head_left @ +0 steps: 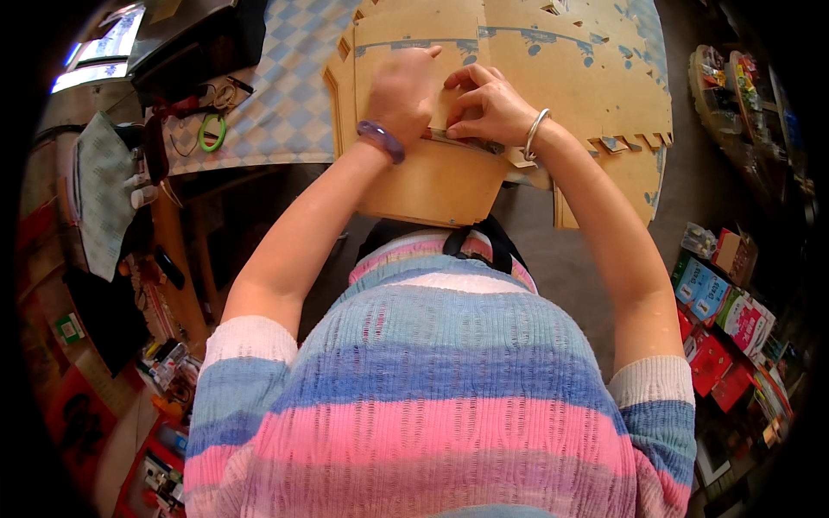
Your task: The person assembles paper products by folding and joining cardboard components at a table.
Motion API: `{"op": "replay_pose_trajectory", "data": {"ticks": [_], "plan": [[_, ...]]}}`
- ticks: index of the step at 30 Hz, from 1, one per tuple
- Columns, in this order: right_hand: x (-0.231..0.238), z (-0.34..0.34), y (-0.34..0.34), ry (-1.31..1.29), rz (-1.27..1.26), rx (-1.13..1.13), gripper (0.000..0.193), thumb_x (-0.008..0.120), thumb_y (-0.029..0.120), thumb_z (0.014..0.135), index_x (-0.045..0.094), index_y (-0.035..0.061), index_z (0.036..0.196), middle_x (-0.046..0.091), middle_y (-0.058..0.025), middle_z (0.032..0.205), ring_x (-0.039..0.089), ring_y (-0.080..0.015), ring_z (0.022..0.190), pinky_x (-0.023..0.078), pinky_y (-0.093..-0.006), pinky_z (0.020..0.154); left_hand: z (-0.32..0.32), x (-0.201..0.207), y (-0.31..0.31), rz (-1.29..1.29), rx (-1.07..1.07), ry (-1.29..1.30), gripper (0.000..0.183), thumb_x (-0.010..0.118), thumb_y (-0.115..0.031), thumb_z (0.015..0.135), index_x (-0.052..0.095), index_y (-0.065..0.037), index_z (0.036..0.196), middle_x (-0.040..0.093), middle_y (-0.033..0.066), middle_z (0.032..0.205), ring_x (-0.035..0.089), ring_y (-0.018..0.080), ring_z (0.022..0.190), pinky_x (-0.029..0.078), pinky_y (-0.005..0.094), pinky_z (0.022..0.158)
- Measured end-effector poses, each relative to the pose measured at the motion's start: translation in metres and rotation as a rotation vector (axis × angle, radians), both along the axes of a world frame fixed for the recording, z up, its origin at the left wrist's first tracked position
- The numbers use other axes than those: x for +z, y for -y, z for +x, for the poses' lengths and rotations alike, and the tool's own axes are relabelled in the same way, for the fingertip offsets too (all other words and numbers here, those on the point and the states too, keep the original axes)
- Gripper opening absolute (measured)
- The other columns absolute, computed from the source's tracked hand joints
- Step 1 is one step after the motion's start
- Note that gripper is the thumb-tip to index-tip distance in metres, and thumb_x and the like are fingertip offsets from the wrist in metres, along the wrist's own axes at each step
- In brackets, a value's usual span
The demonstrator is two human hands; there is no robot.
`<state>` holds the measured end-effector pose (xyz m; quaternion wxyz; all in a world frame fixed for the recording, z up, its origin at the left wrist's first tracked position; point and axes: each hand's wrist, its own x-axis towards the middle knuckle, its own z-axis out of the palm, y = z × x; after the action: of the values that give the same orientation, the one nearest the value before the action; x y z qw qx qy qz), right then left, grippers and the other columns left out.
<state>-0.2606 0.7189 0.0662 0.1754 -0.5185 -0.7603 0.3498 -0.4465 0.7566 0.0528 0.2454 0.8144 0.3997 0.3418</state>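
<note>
A tan, box-like board piece (pixel 432 183) lies at the near edge of the table, in front of my body. My left hand (pixel 404 91), with a purple bangle at its wrist, is over the piece's far side. Motion blurs its fingers, so whether it holds anything is hidden. Beside it is my right hand (pixel 492 110), with a silver bangle. Its fingers are bent and spread apart, the lower fingertip touching a thin dark strip (pixel 475 142) along the piece's upper edge. Large tan cut sheets (pixel 535 86) with notched edges lie beneath and beyond both hands.
A blue-and-white checked cloth (pixel 298 78) covers the table on the left. On it are green-handled scissors (pixel 211 132) and a dark box-shaped object (pixel 203 43). Boxes and packets (pixel 725 319) stand low on the right. Shelves with packets (pixel 734 95) are farther right.
</note>
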Motion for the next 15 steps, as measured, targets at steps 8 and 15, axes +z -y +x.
{"op": "replay_pose_trajectory", "data": {"ticks": [8,15], "plan": [[0.001,-0.005,0.003,0.096,0.019,-0.007,0.013,0.073,0.03,0.068,0.078,0.0221,0.078,0.055,-0.0029,0.118,0.044,-0.0249,0.115,0.036,-0.0354,0.102,-0.065,0.026,0.051,0.34,-0.141,-0.243,0.037,0.058,-0.004,0.078,0.064,-0.01,0.114,0.062,0.0024,0.117,0.055,0.0206,0.116,0.033,0.0436,0.107],[0.013,-0.025,0.02,0.265,0.22,-0.014,0.006,0.069,0.019,0.072,0.071,0.013,0.071,0.056,-0.0023,0.12,0.047,-0.0258,0.114,0.04,-0.0371,0.097,-0.07,0.011,0.07,0.412,-0.173,-0.37,0.036,0.059,-0.009,0.079,0.066,-0.011,0.113,0.061,-0.0009,0.122,0.052,0.0176,0.12,0.031,0.0446,0.108]]}}
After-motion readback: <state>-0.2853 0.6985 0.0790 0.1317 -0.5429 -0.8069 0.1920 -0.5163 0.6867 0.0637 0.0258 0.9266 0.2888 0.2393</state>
